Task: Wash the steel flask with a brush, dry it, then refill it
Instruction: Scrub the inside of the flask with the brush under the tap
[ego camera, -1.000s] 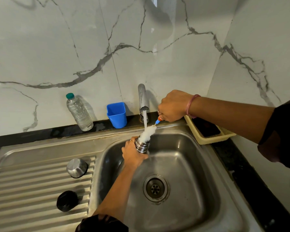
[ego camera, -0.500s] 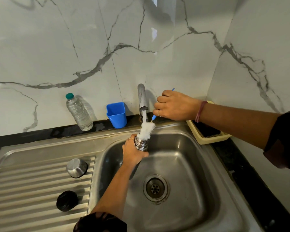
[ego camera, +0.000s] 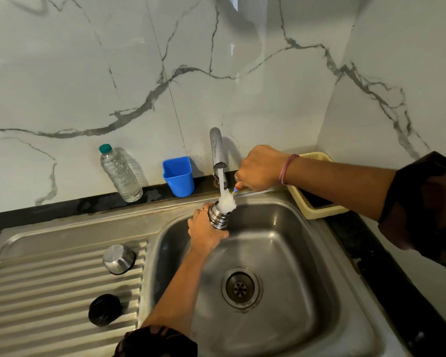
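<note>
Head cam view, going left to right: the draining board has a black cap [ego camera: 104, 309] and a steel cup lid [ego camera: 119, 258] sitting on the ridges, with a plastic water bottle [ego camera: 121, 173] and a blue cup [ego camera: 178, 176] back on the ledge. Then the left hand [ego camera: 206, 231], wrapped snug around the steel flask [ego camera: 219, 218] just below its threaded neck, holding it over the sink [ego camera: 281, 202] right under the running tap [ego camera: 217, 150]. The brush [ego camera: 227, 201] has its white bristle head poking out of the flask's mouth, water landing on it. The right hand [ego camera: 259, 167] is closed around the brush handle, only a bit of blue and orange showing below the fingers. Behind that wrist there's a cream basket [ego camera: 317, 210].

My guess: wet steel like that is slick and stiff, and gets heavier as it fills, so gripping the body under the threaded neck looks like the sensible spot. The bristles are soft and will flex through the neck fine.
</note>
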Available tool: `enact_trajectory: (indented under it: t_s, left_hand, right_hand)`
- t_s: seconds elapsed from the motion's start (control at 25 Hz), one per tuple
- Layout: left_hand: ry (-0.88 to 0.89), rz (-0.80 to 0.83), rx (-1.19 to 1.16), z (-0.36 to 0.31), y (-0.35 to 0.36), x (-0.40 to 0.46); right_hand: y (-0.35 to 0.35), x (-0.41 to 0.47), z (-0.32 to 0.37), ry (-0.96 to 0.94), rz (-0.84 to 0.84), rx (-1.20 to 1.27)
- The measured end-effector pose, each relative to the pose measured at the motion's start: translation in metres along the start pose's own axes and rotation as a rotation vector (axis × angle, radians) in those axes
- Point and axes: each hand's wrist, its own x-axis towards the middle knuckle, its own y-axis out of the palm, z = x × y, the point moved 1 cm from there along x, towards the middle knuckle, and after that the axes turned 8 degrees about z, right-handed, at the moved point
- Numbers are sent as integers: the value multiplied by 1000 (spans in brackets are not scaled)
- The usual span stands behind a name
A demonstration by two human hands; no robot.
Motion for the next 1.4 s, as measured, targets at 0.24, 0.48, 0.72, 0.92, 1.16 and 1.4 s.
enact_trajectory:
  t_s: [0.24, 0.48, 0.72, 0.92, 1.16, 1.4]
  left_hand:
    - [32, 3, 12, -10, 2, 5]
    - [31, 33, 27, -7, 7, 5]
    - [17, 45, -39, 7, 14, 5]
    - [21, 36, -77, 14, 17, 7]
    - [22, 37, -95, 14, 18, 11]
    - [10, 39, -83, 14, 18, 15]
  right_hand:
    - [3, 12, 38, -46, 70, 59]
    - [20, 17, 33, 8, 1, 127]
    - [17, -3, -14, 169, -210, 379]
    - [56, -2, -32, 321, -182, 1174]
    - [81, 32, -6, 292, -153, 1255]
    - [71, 64, 10, 55, -129, 757]
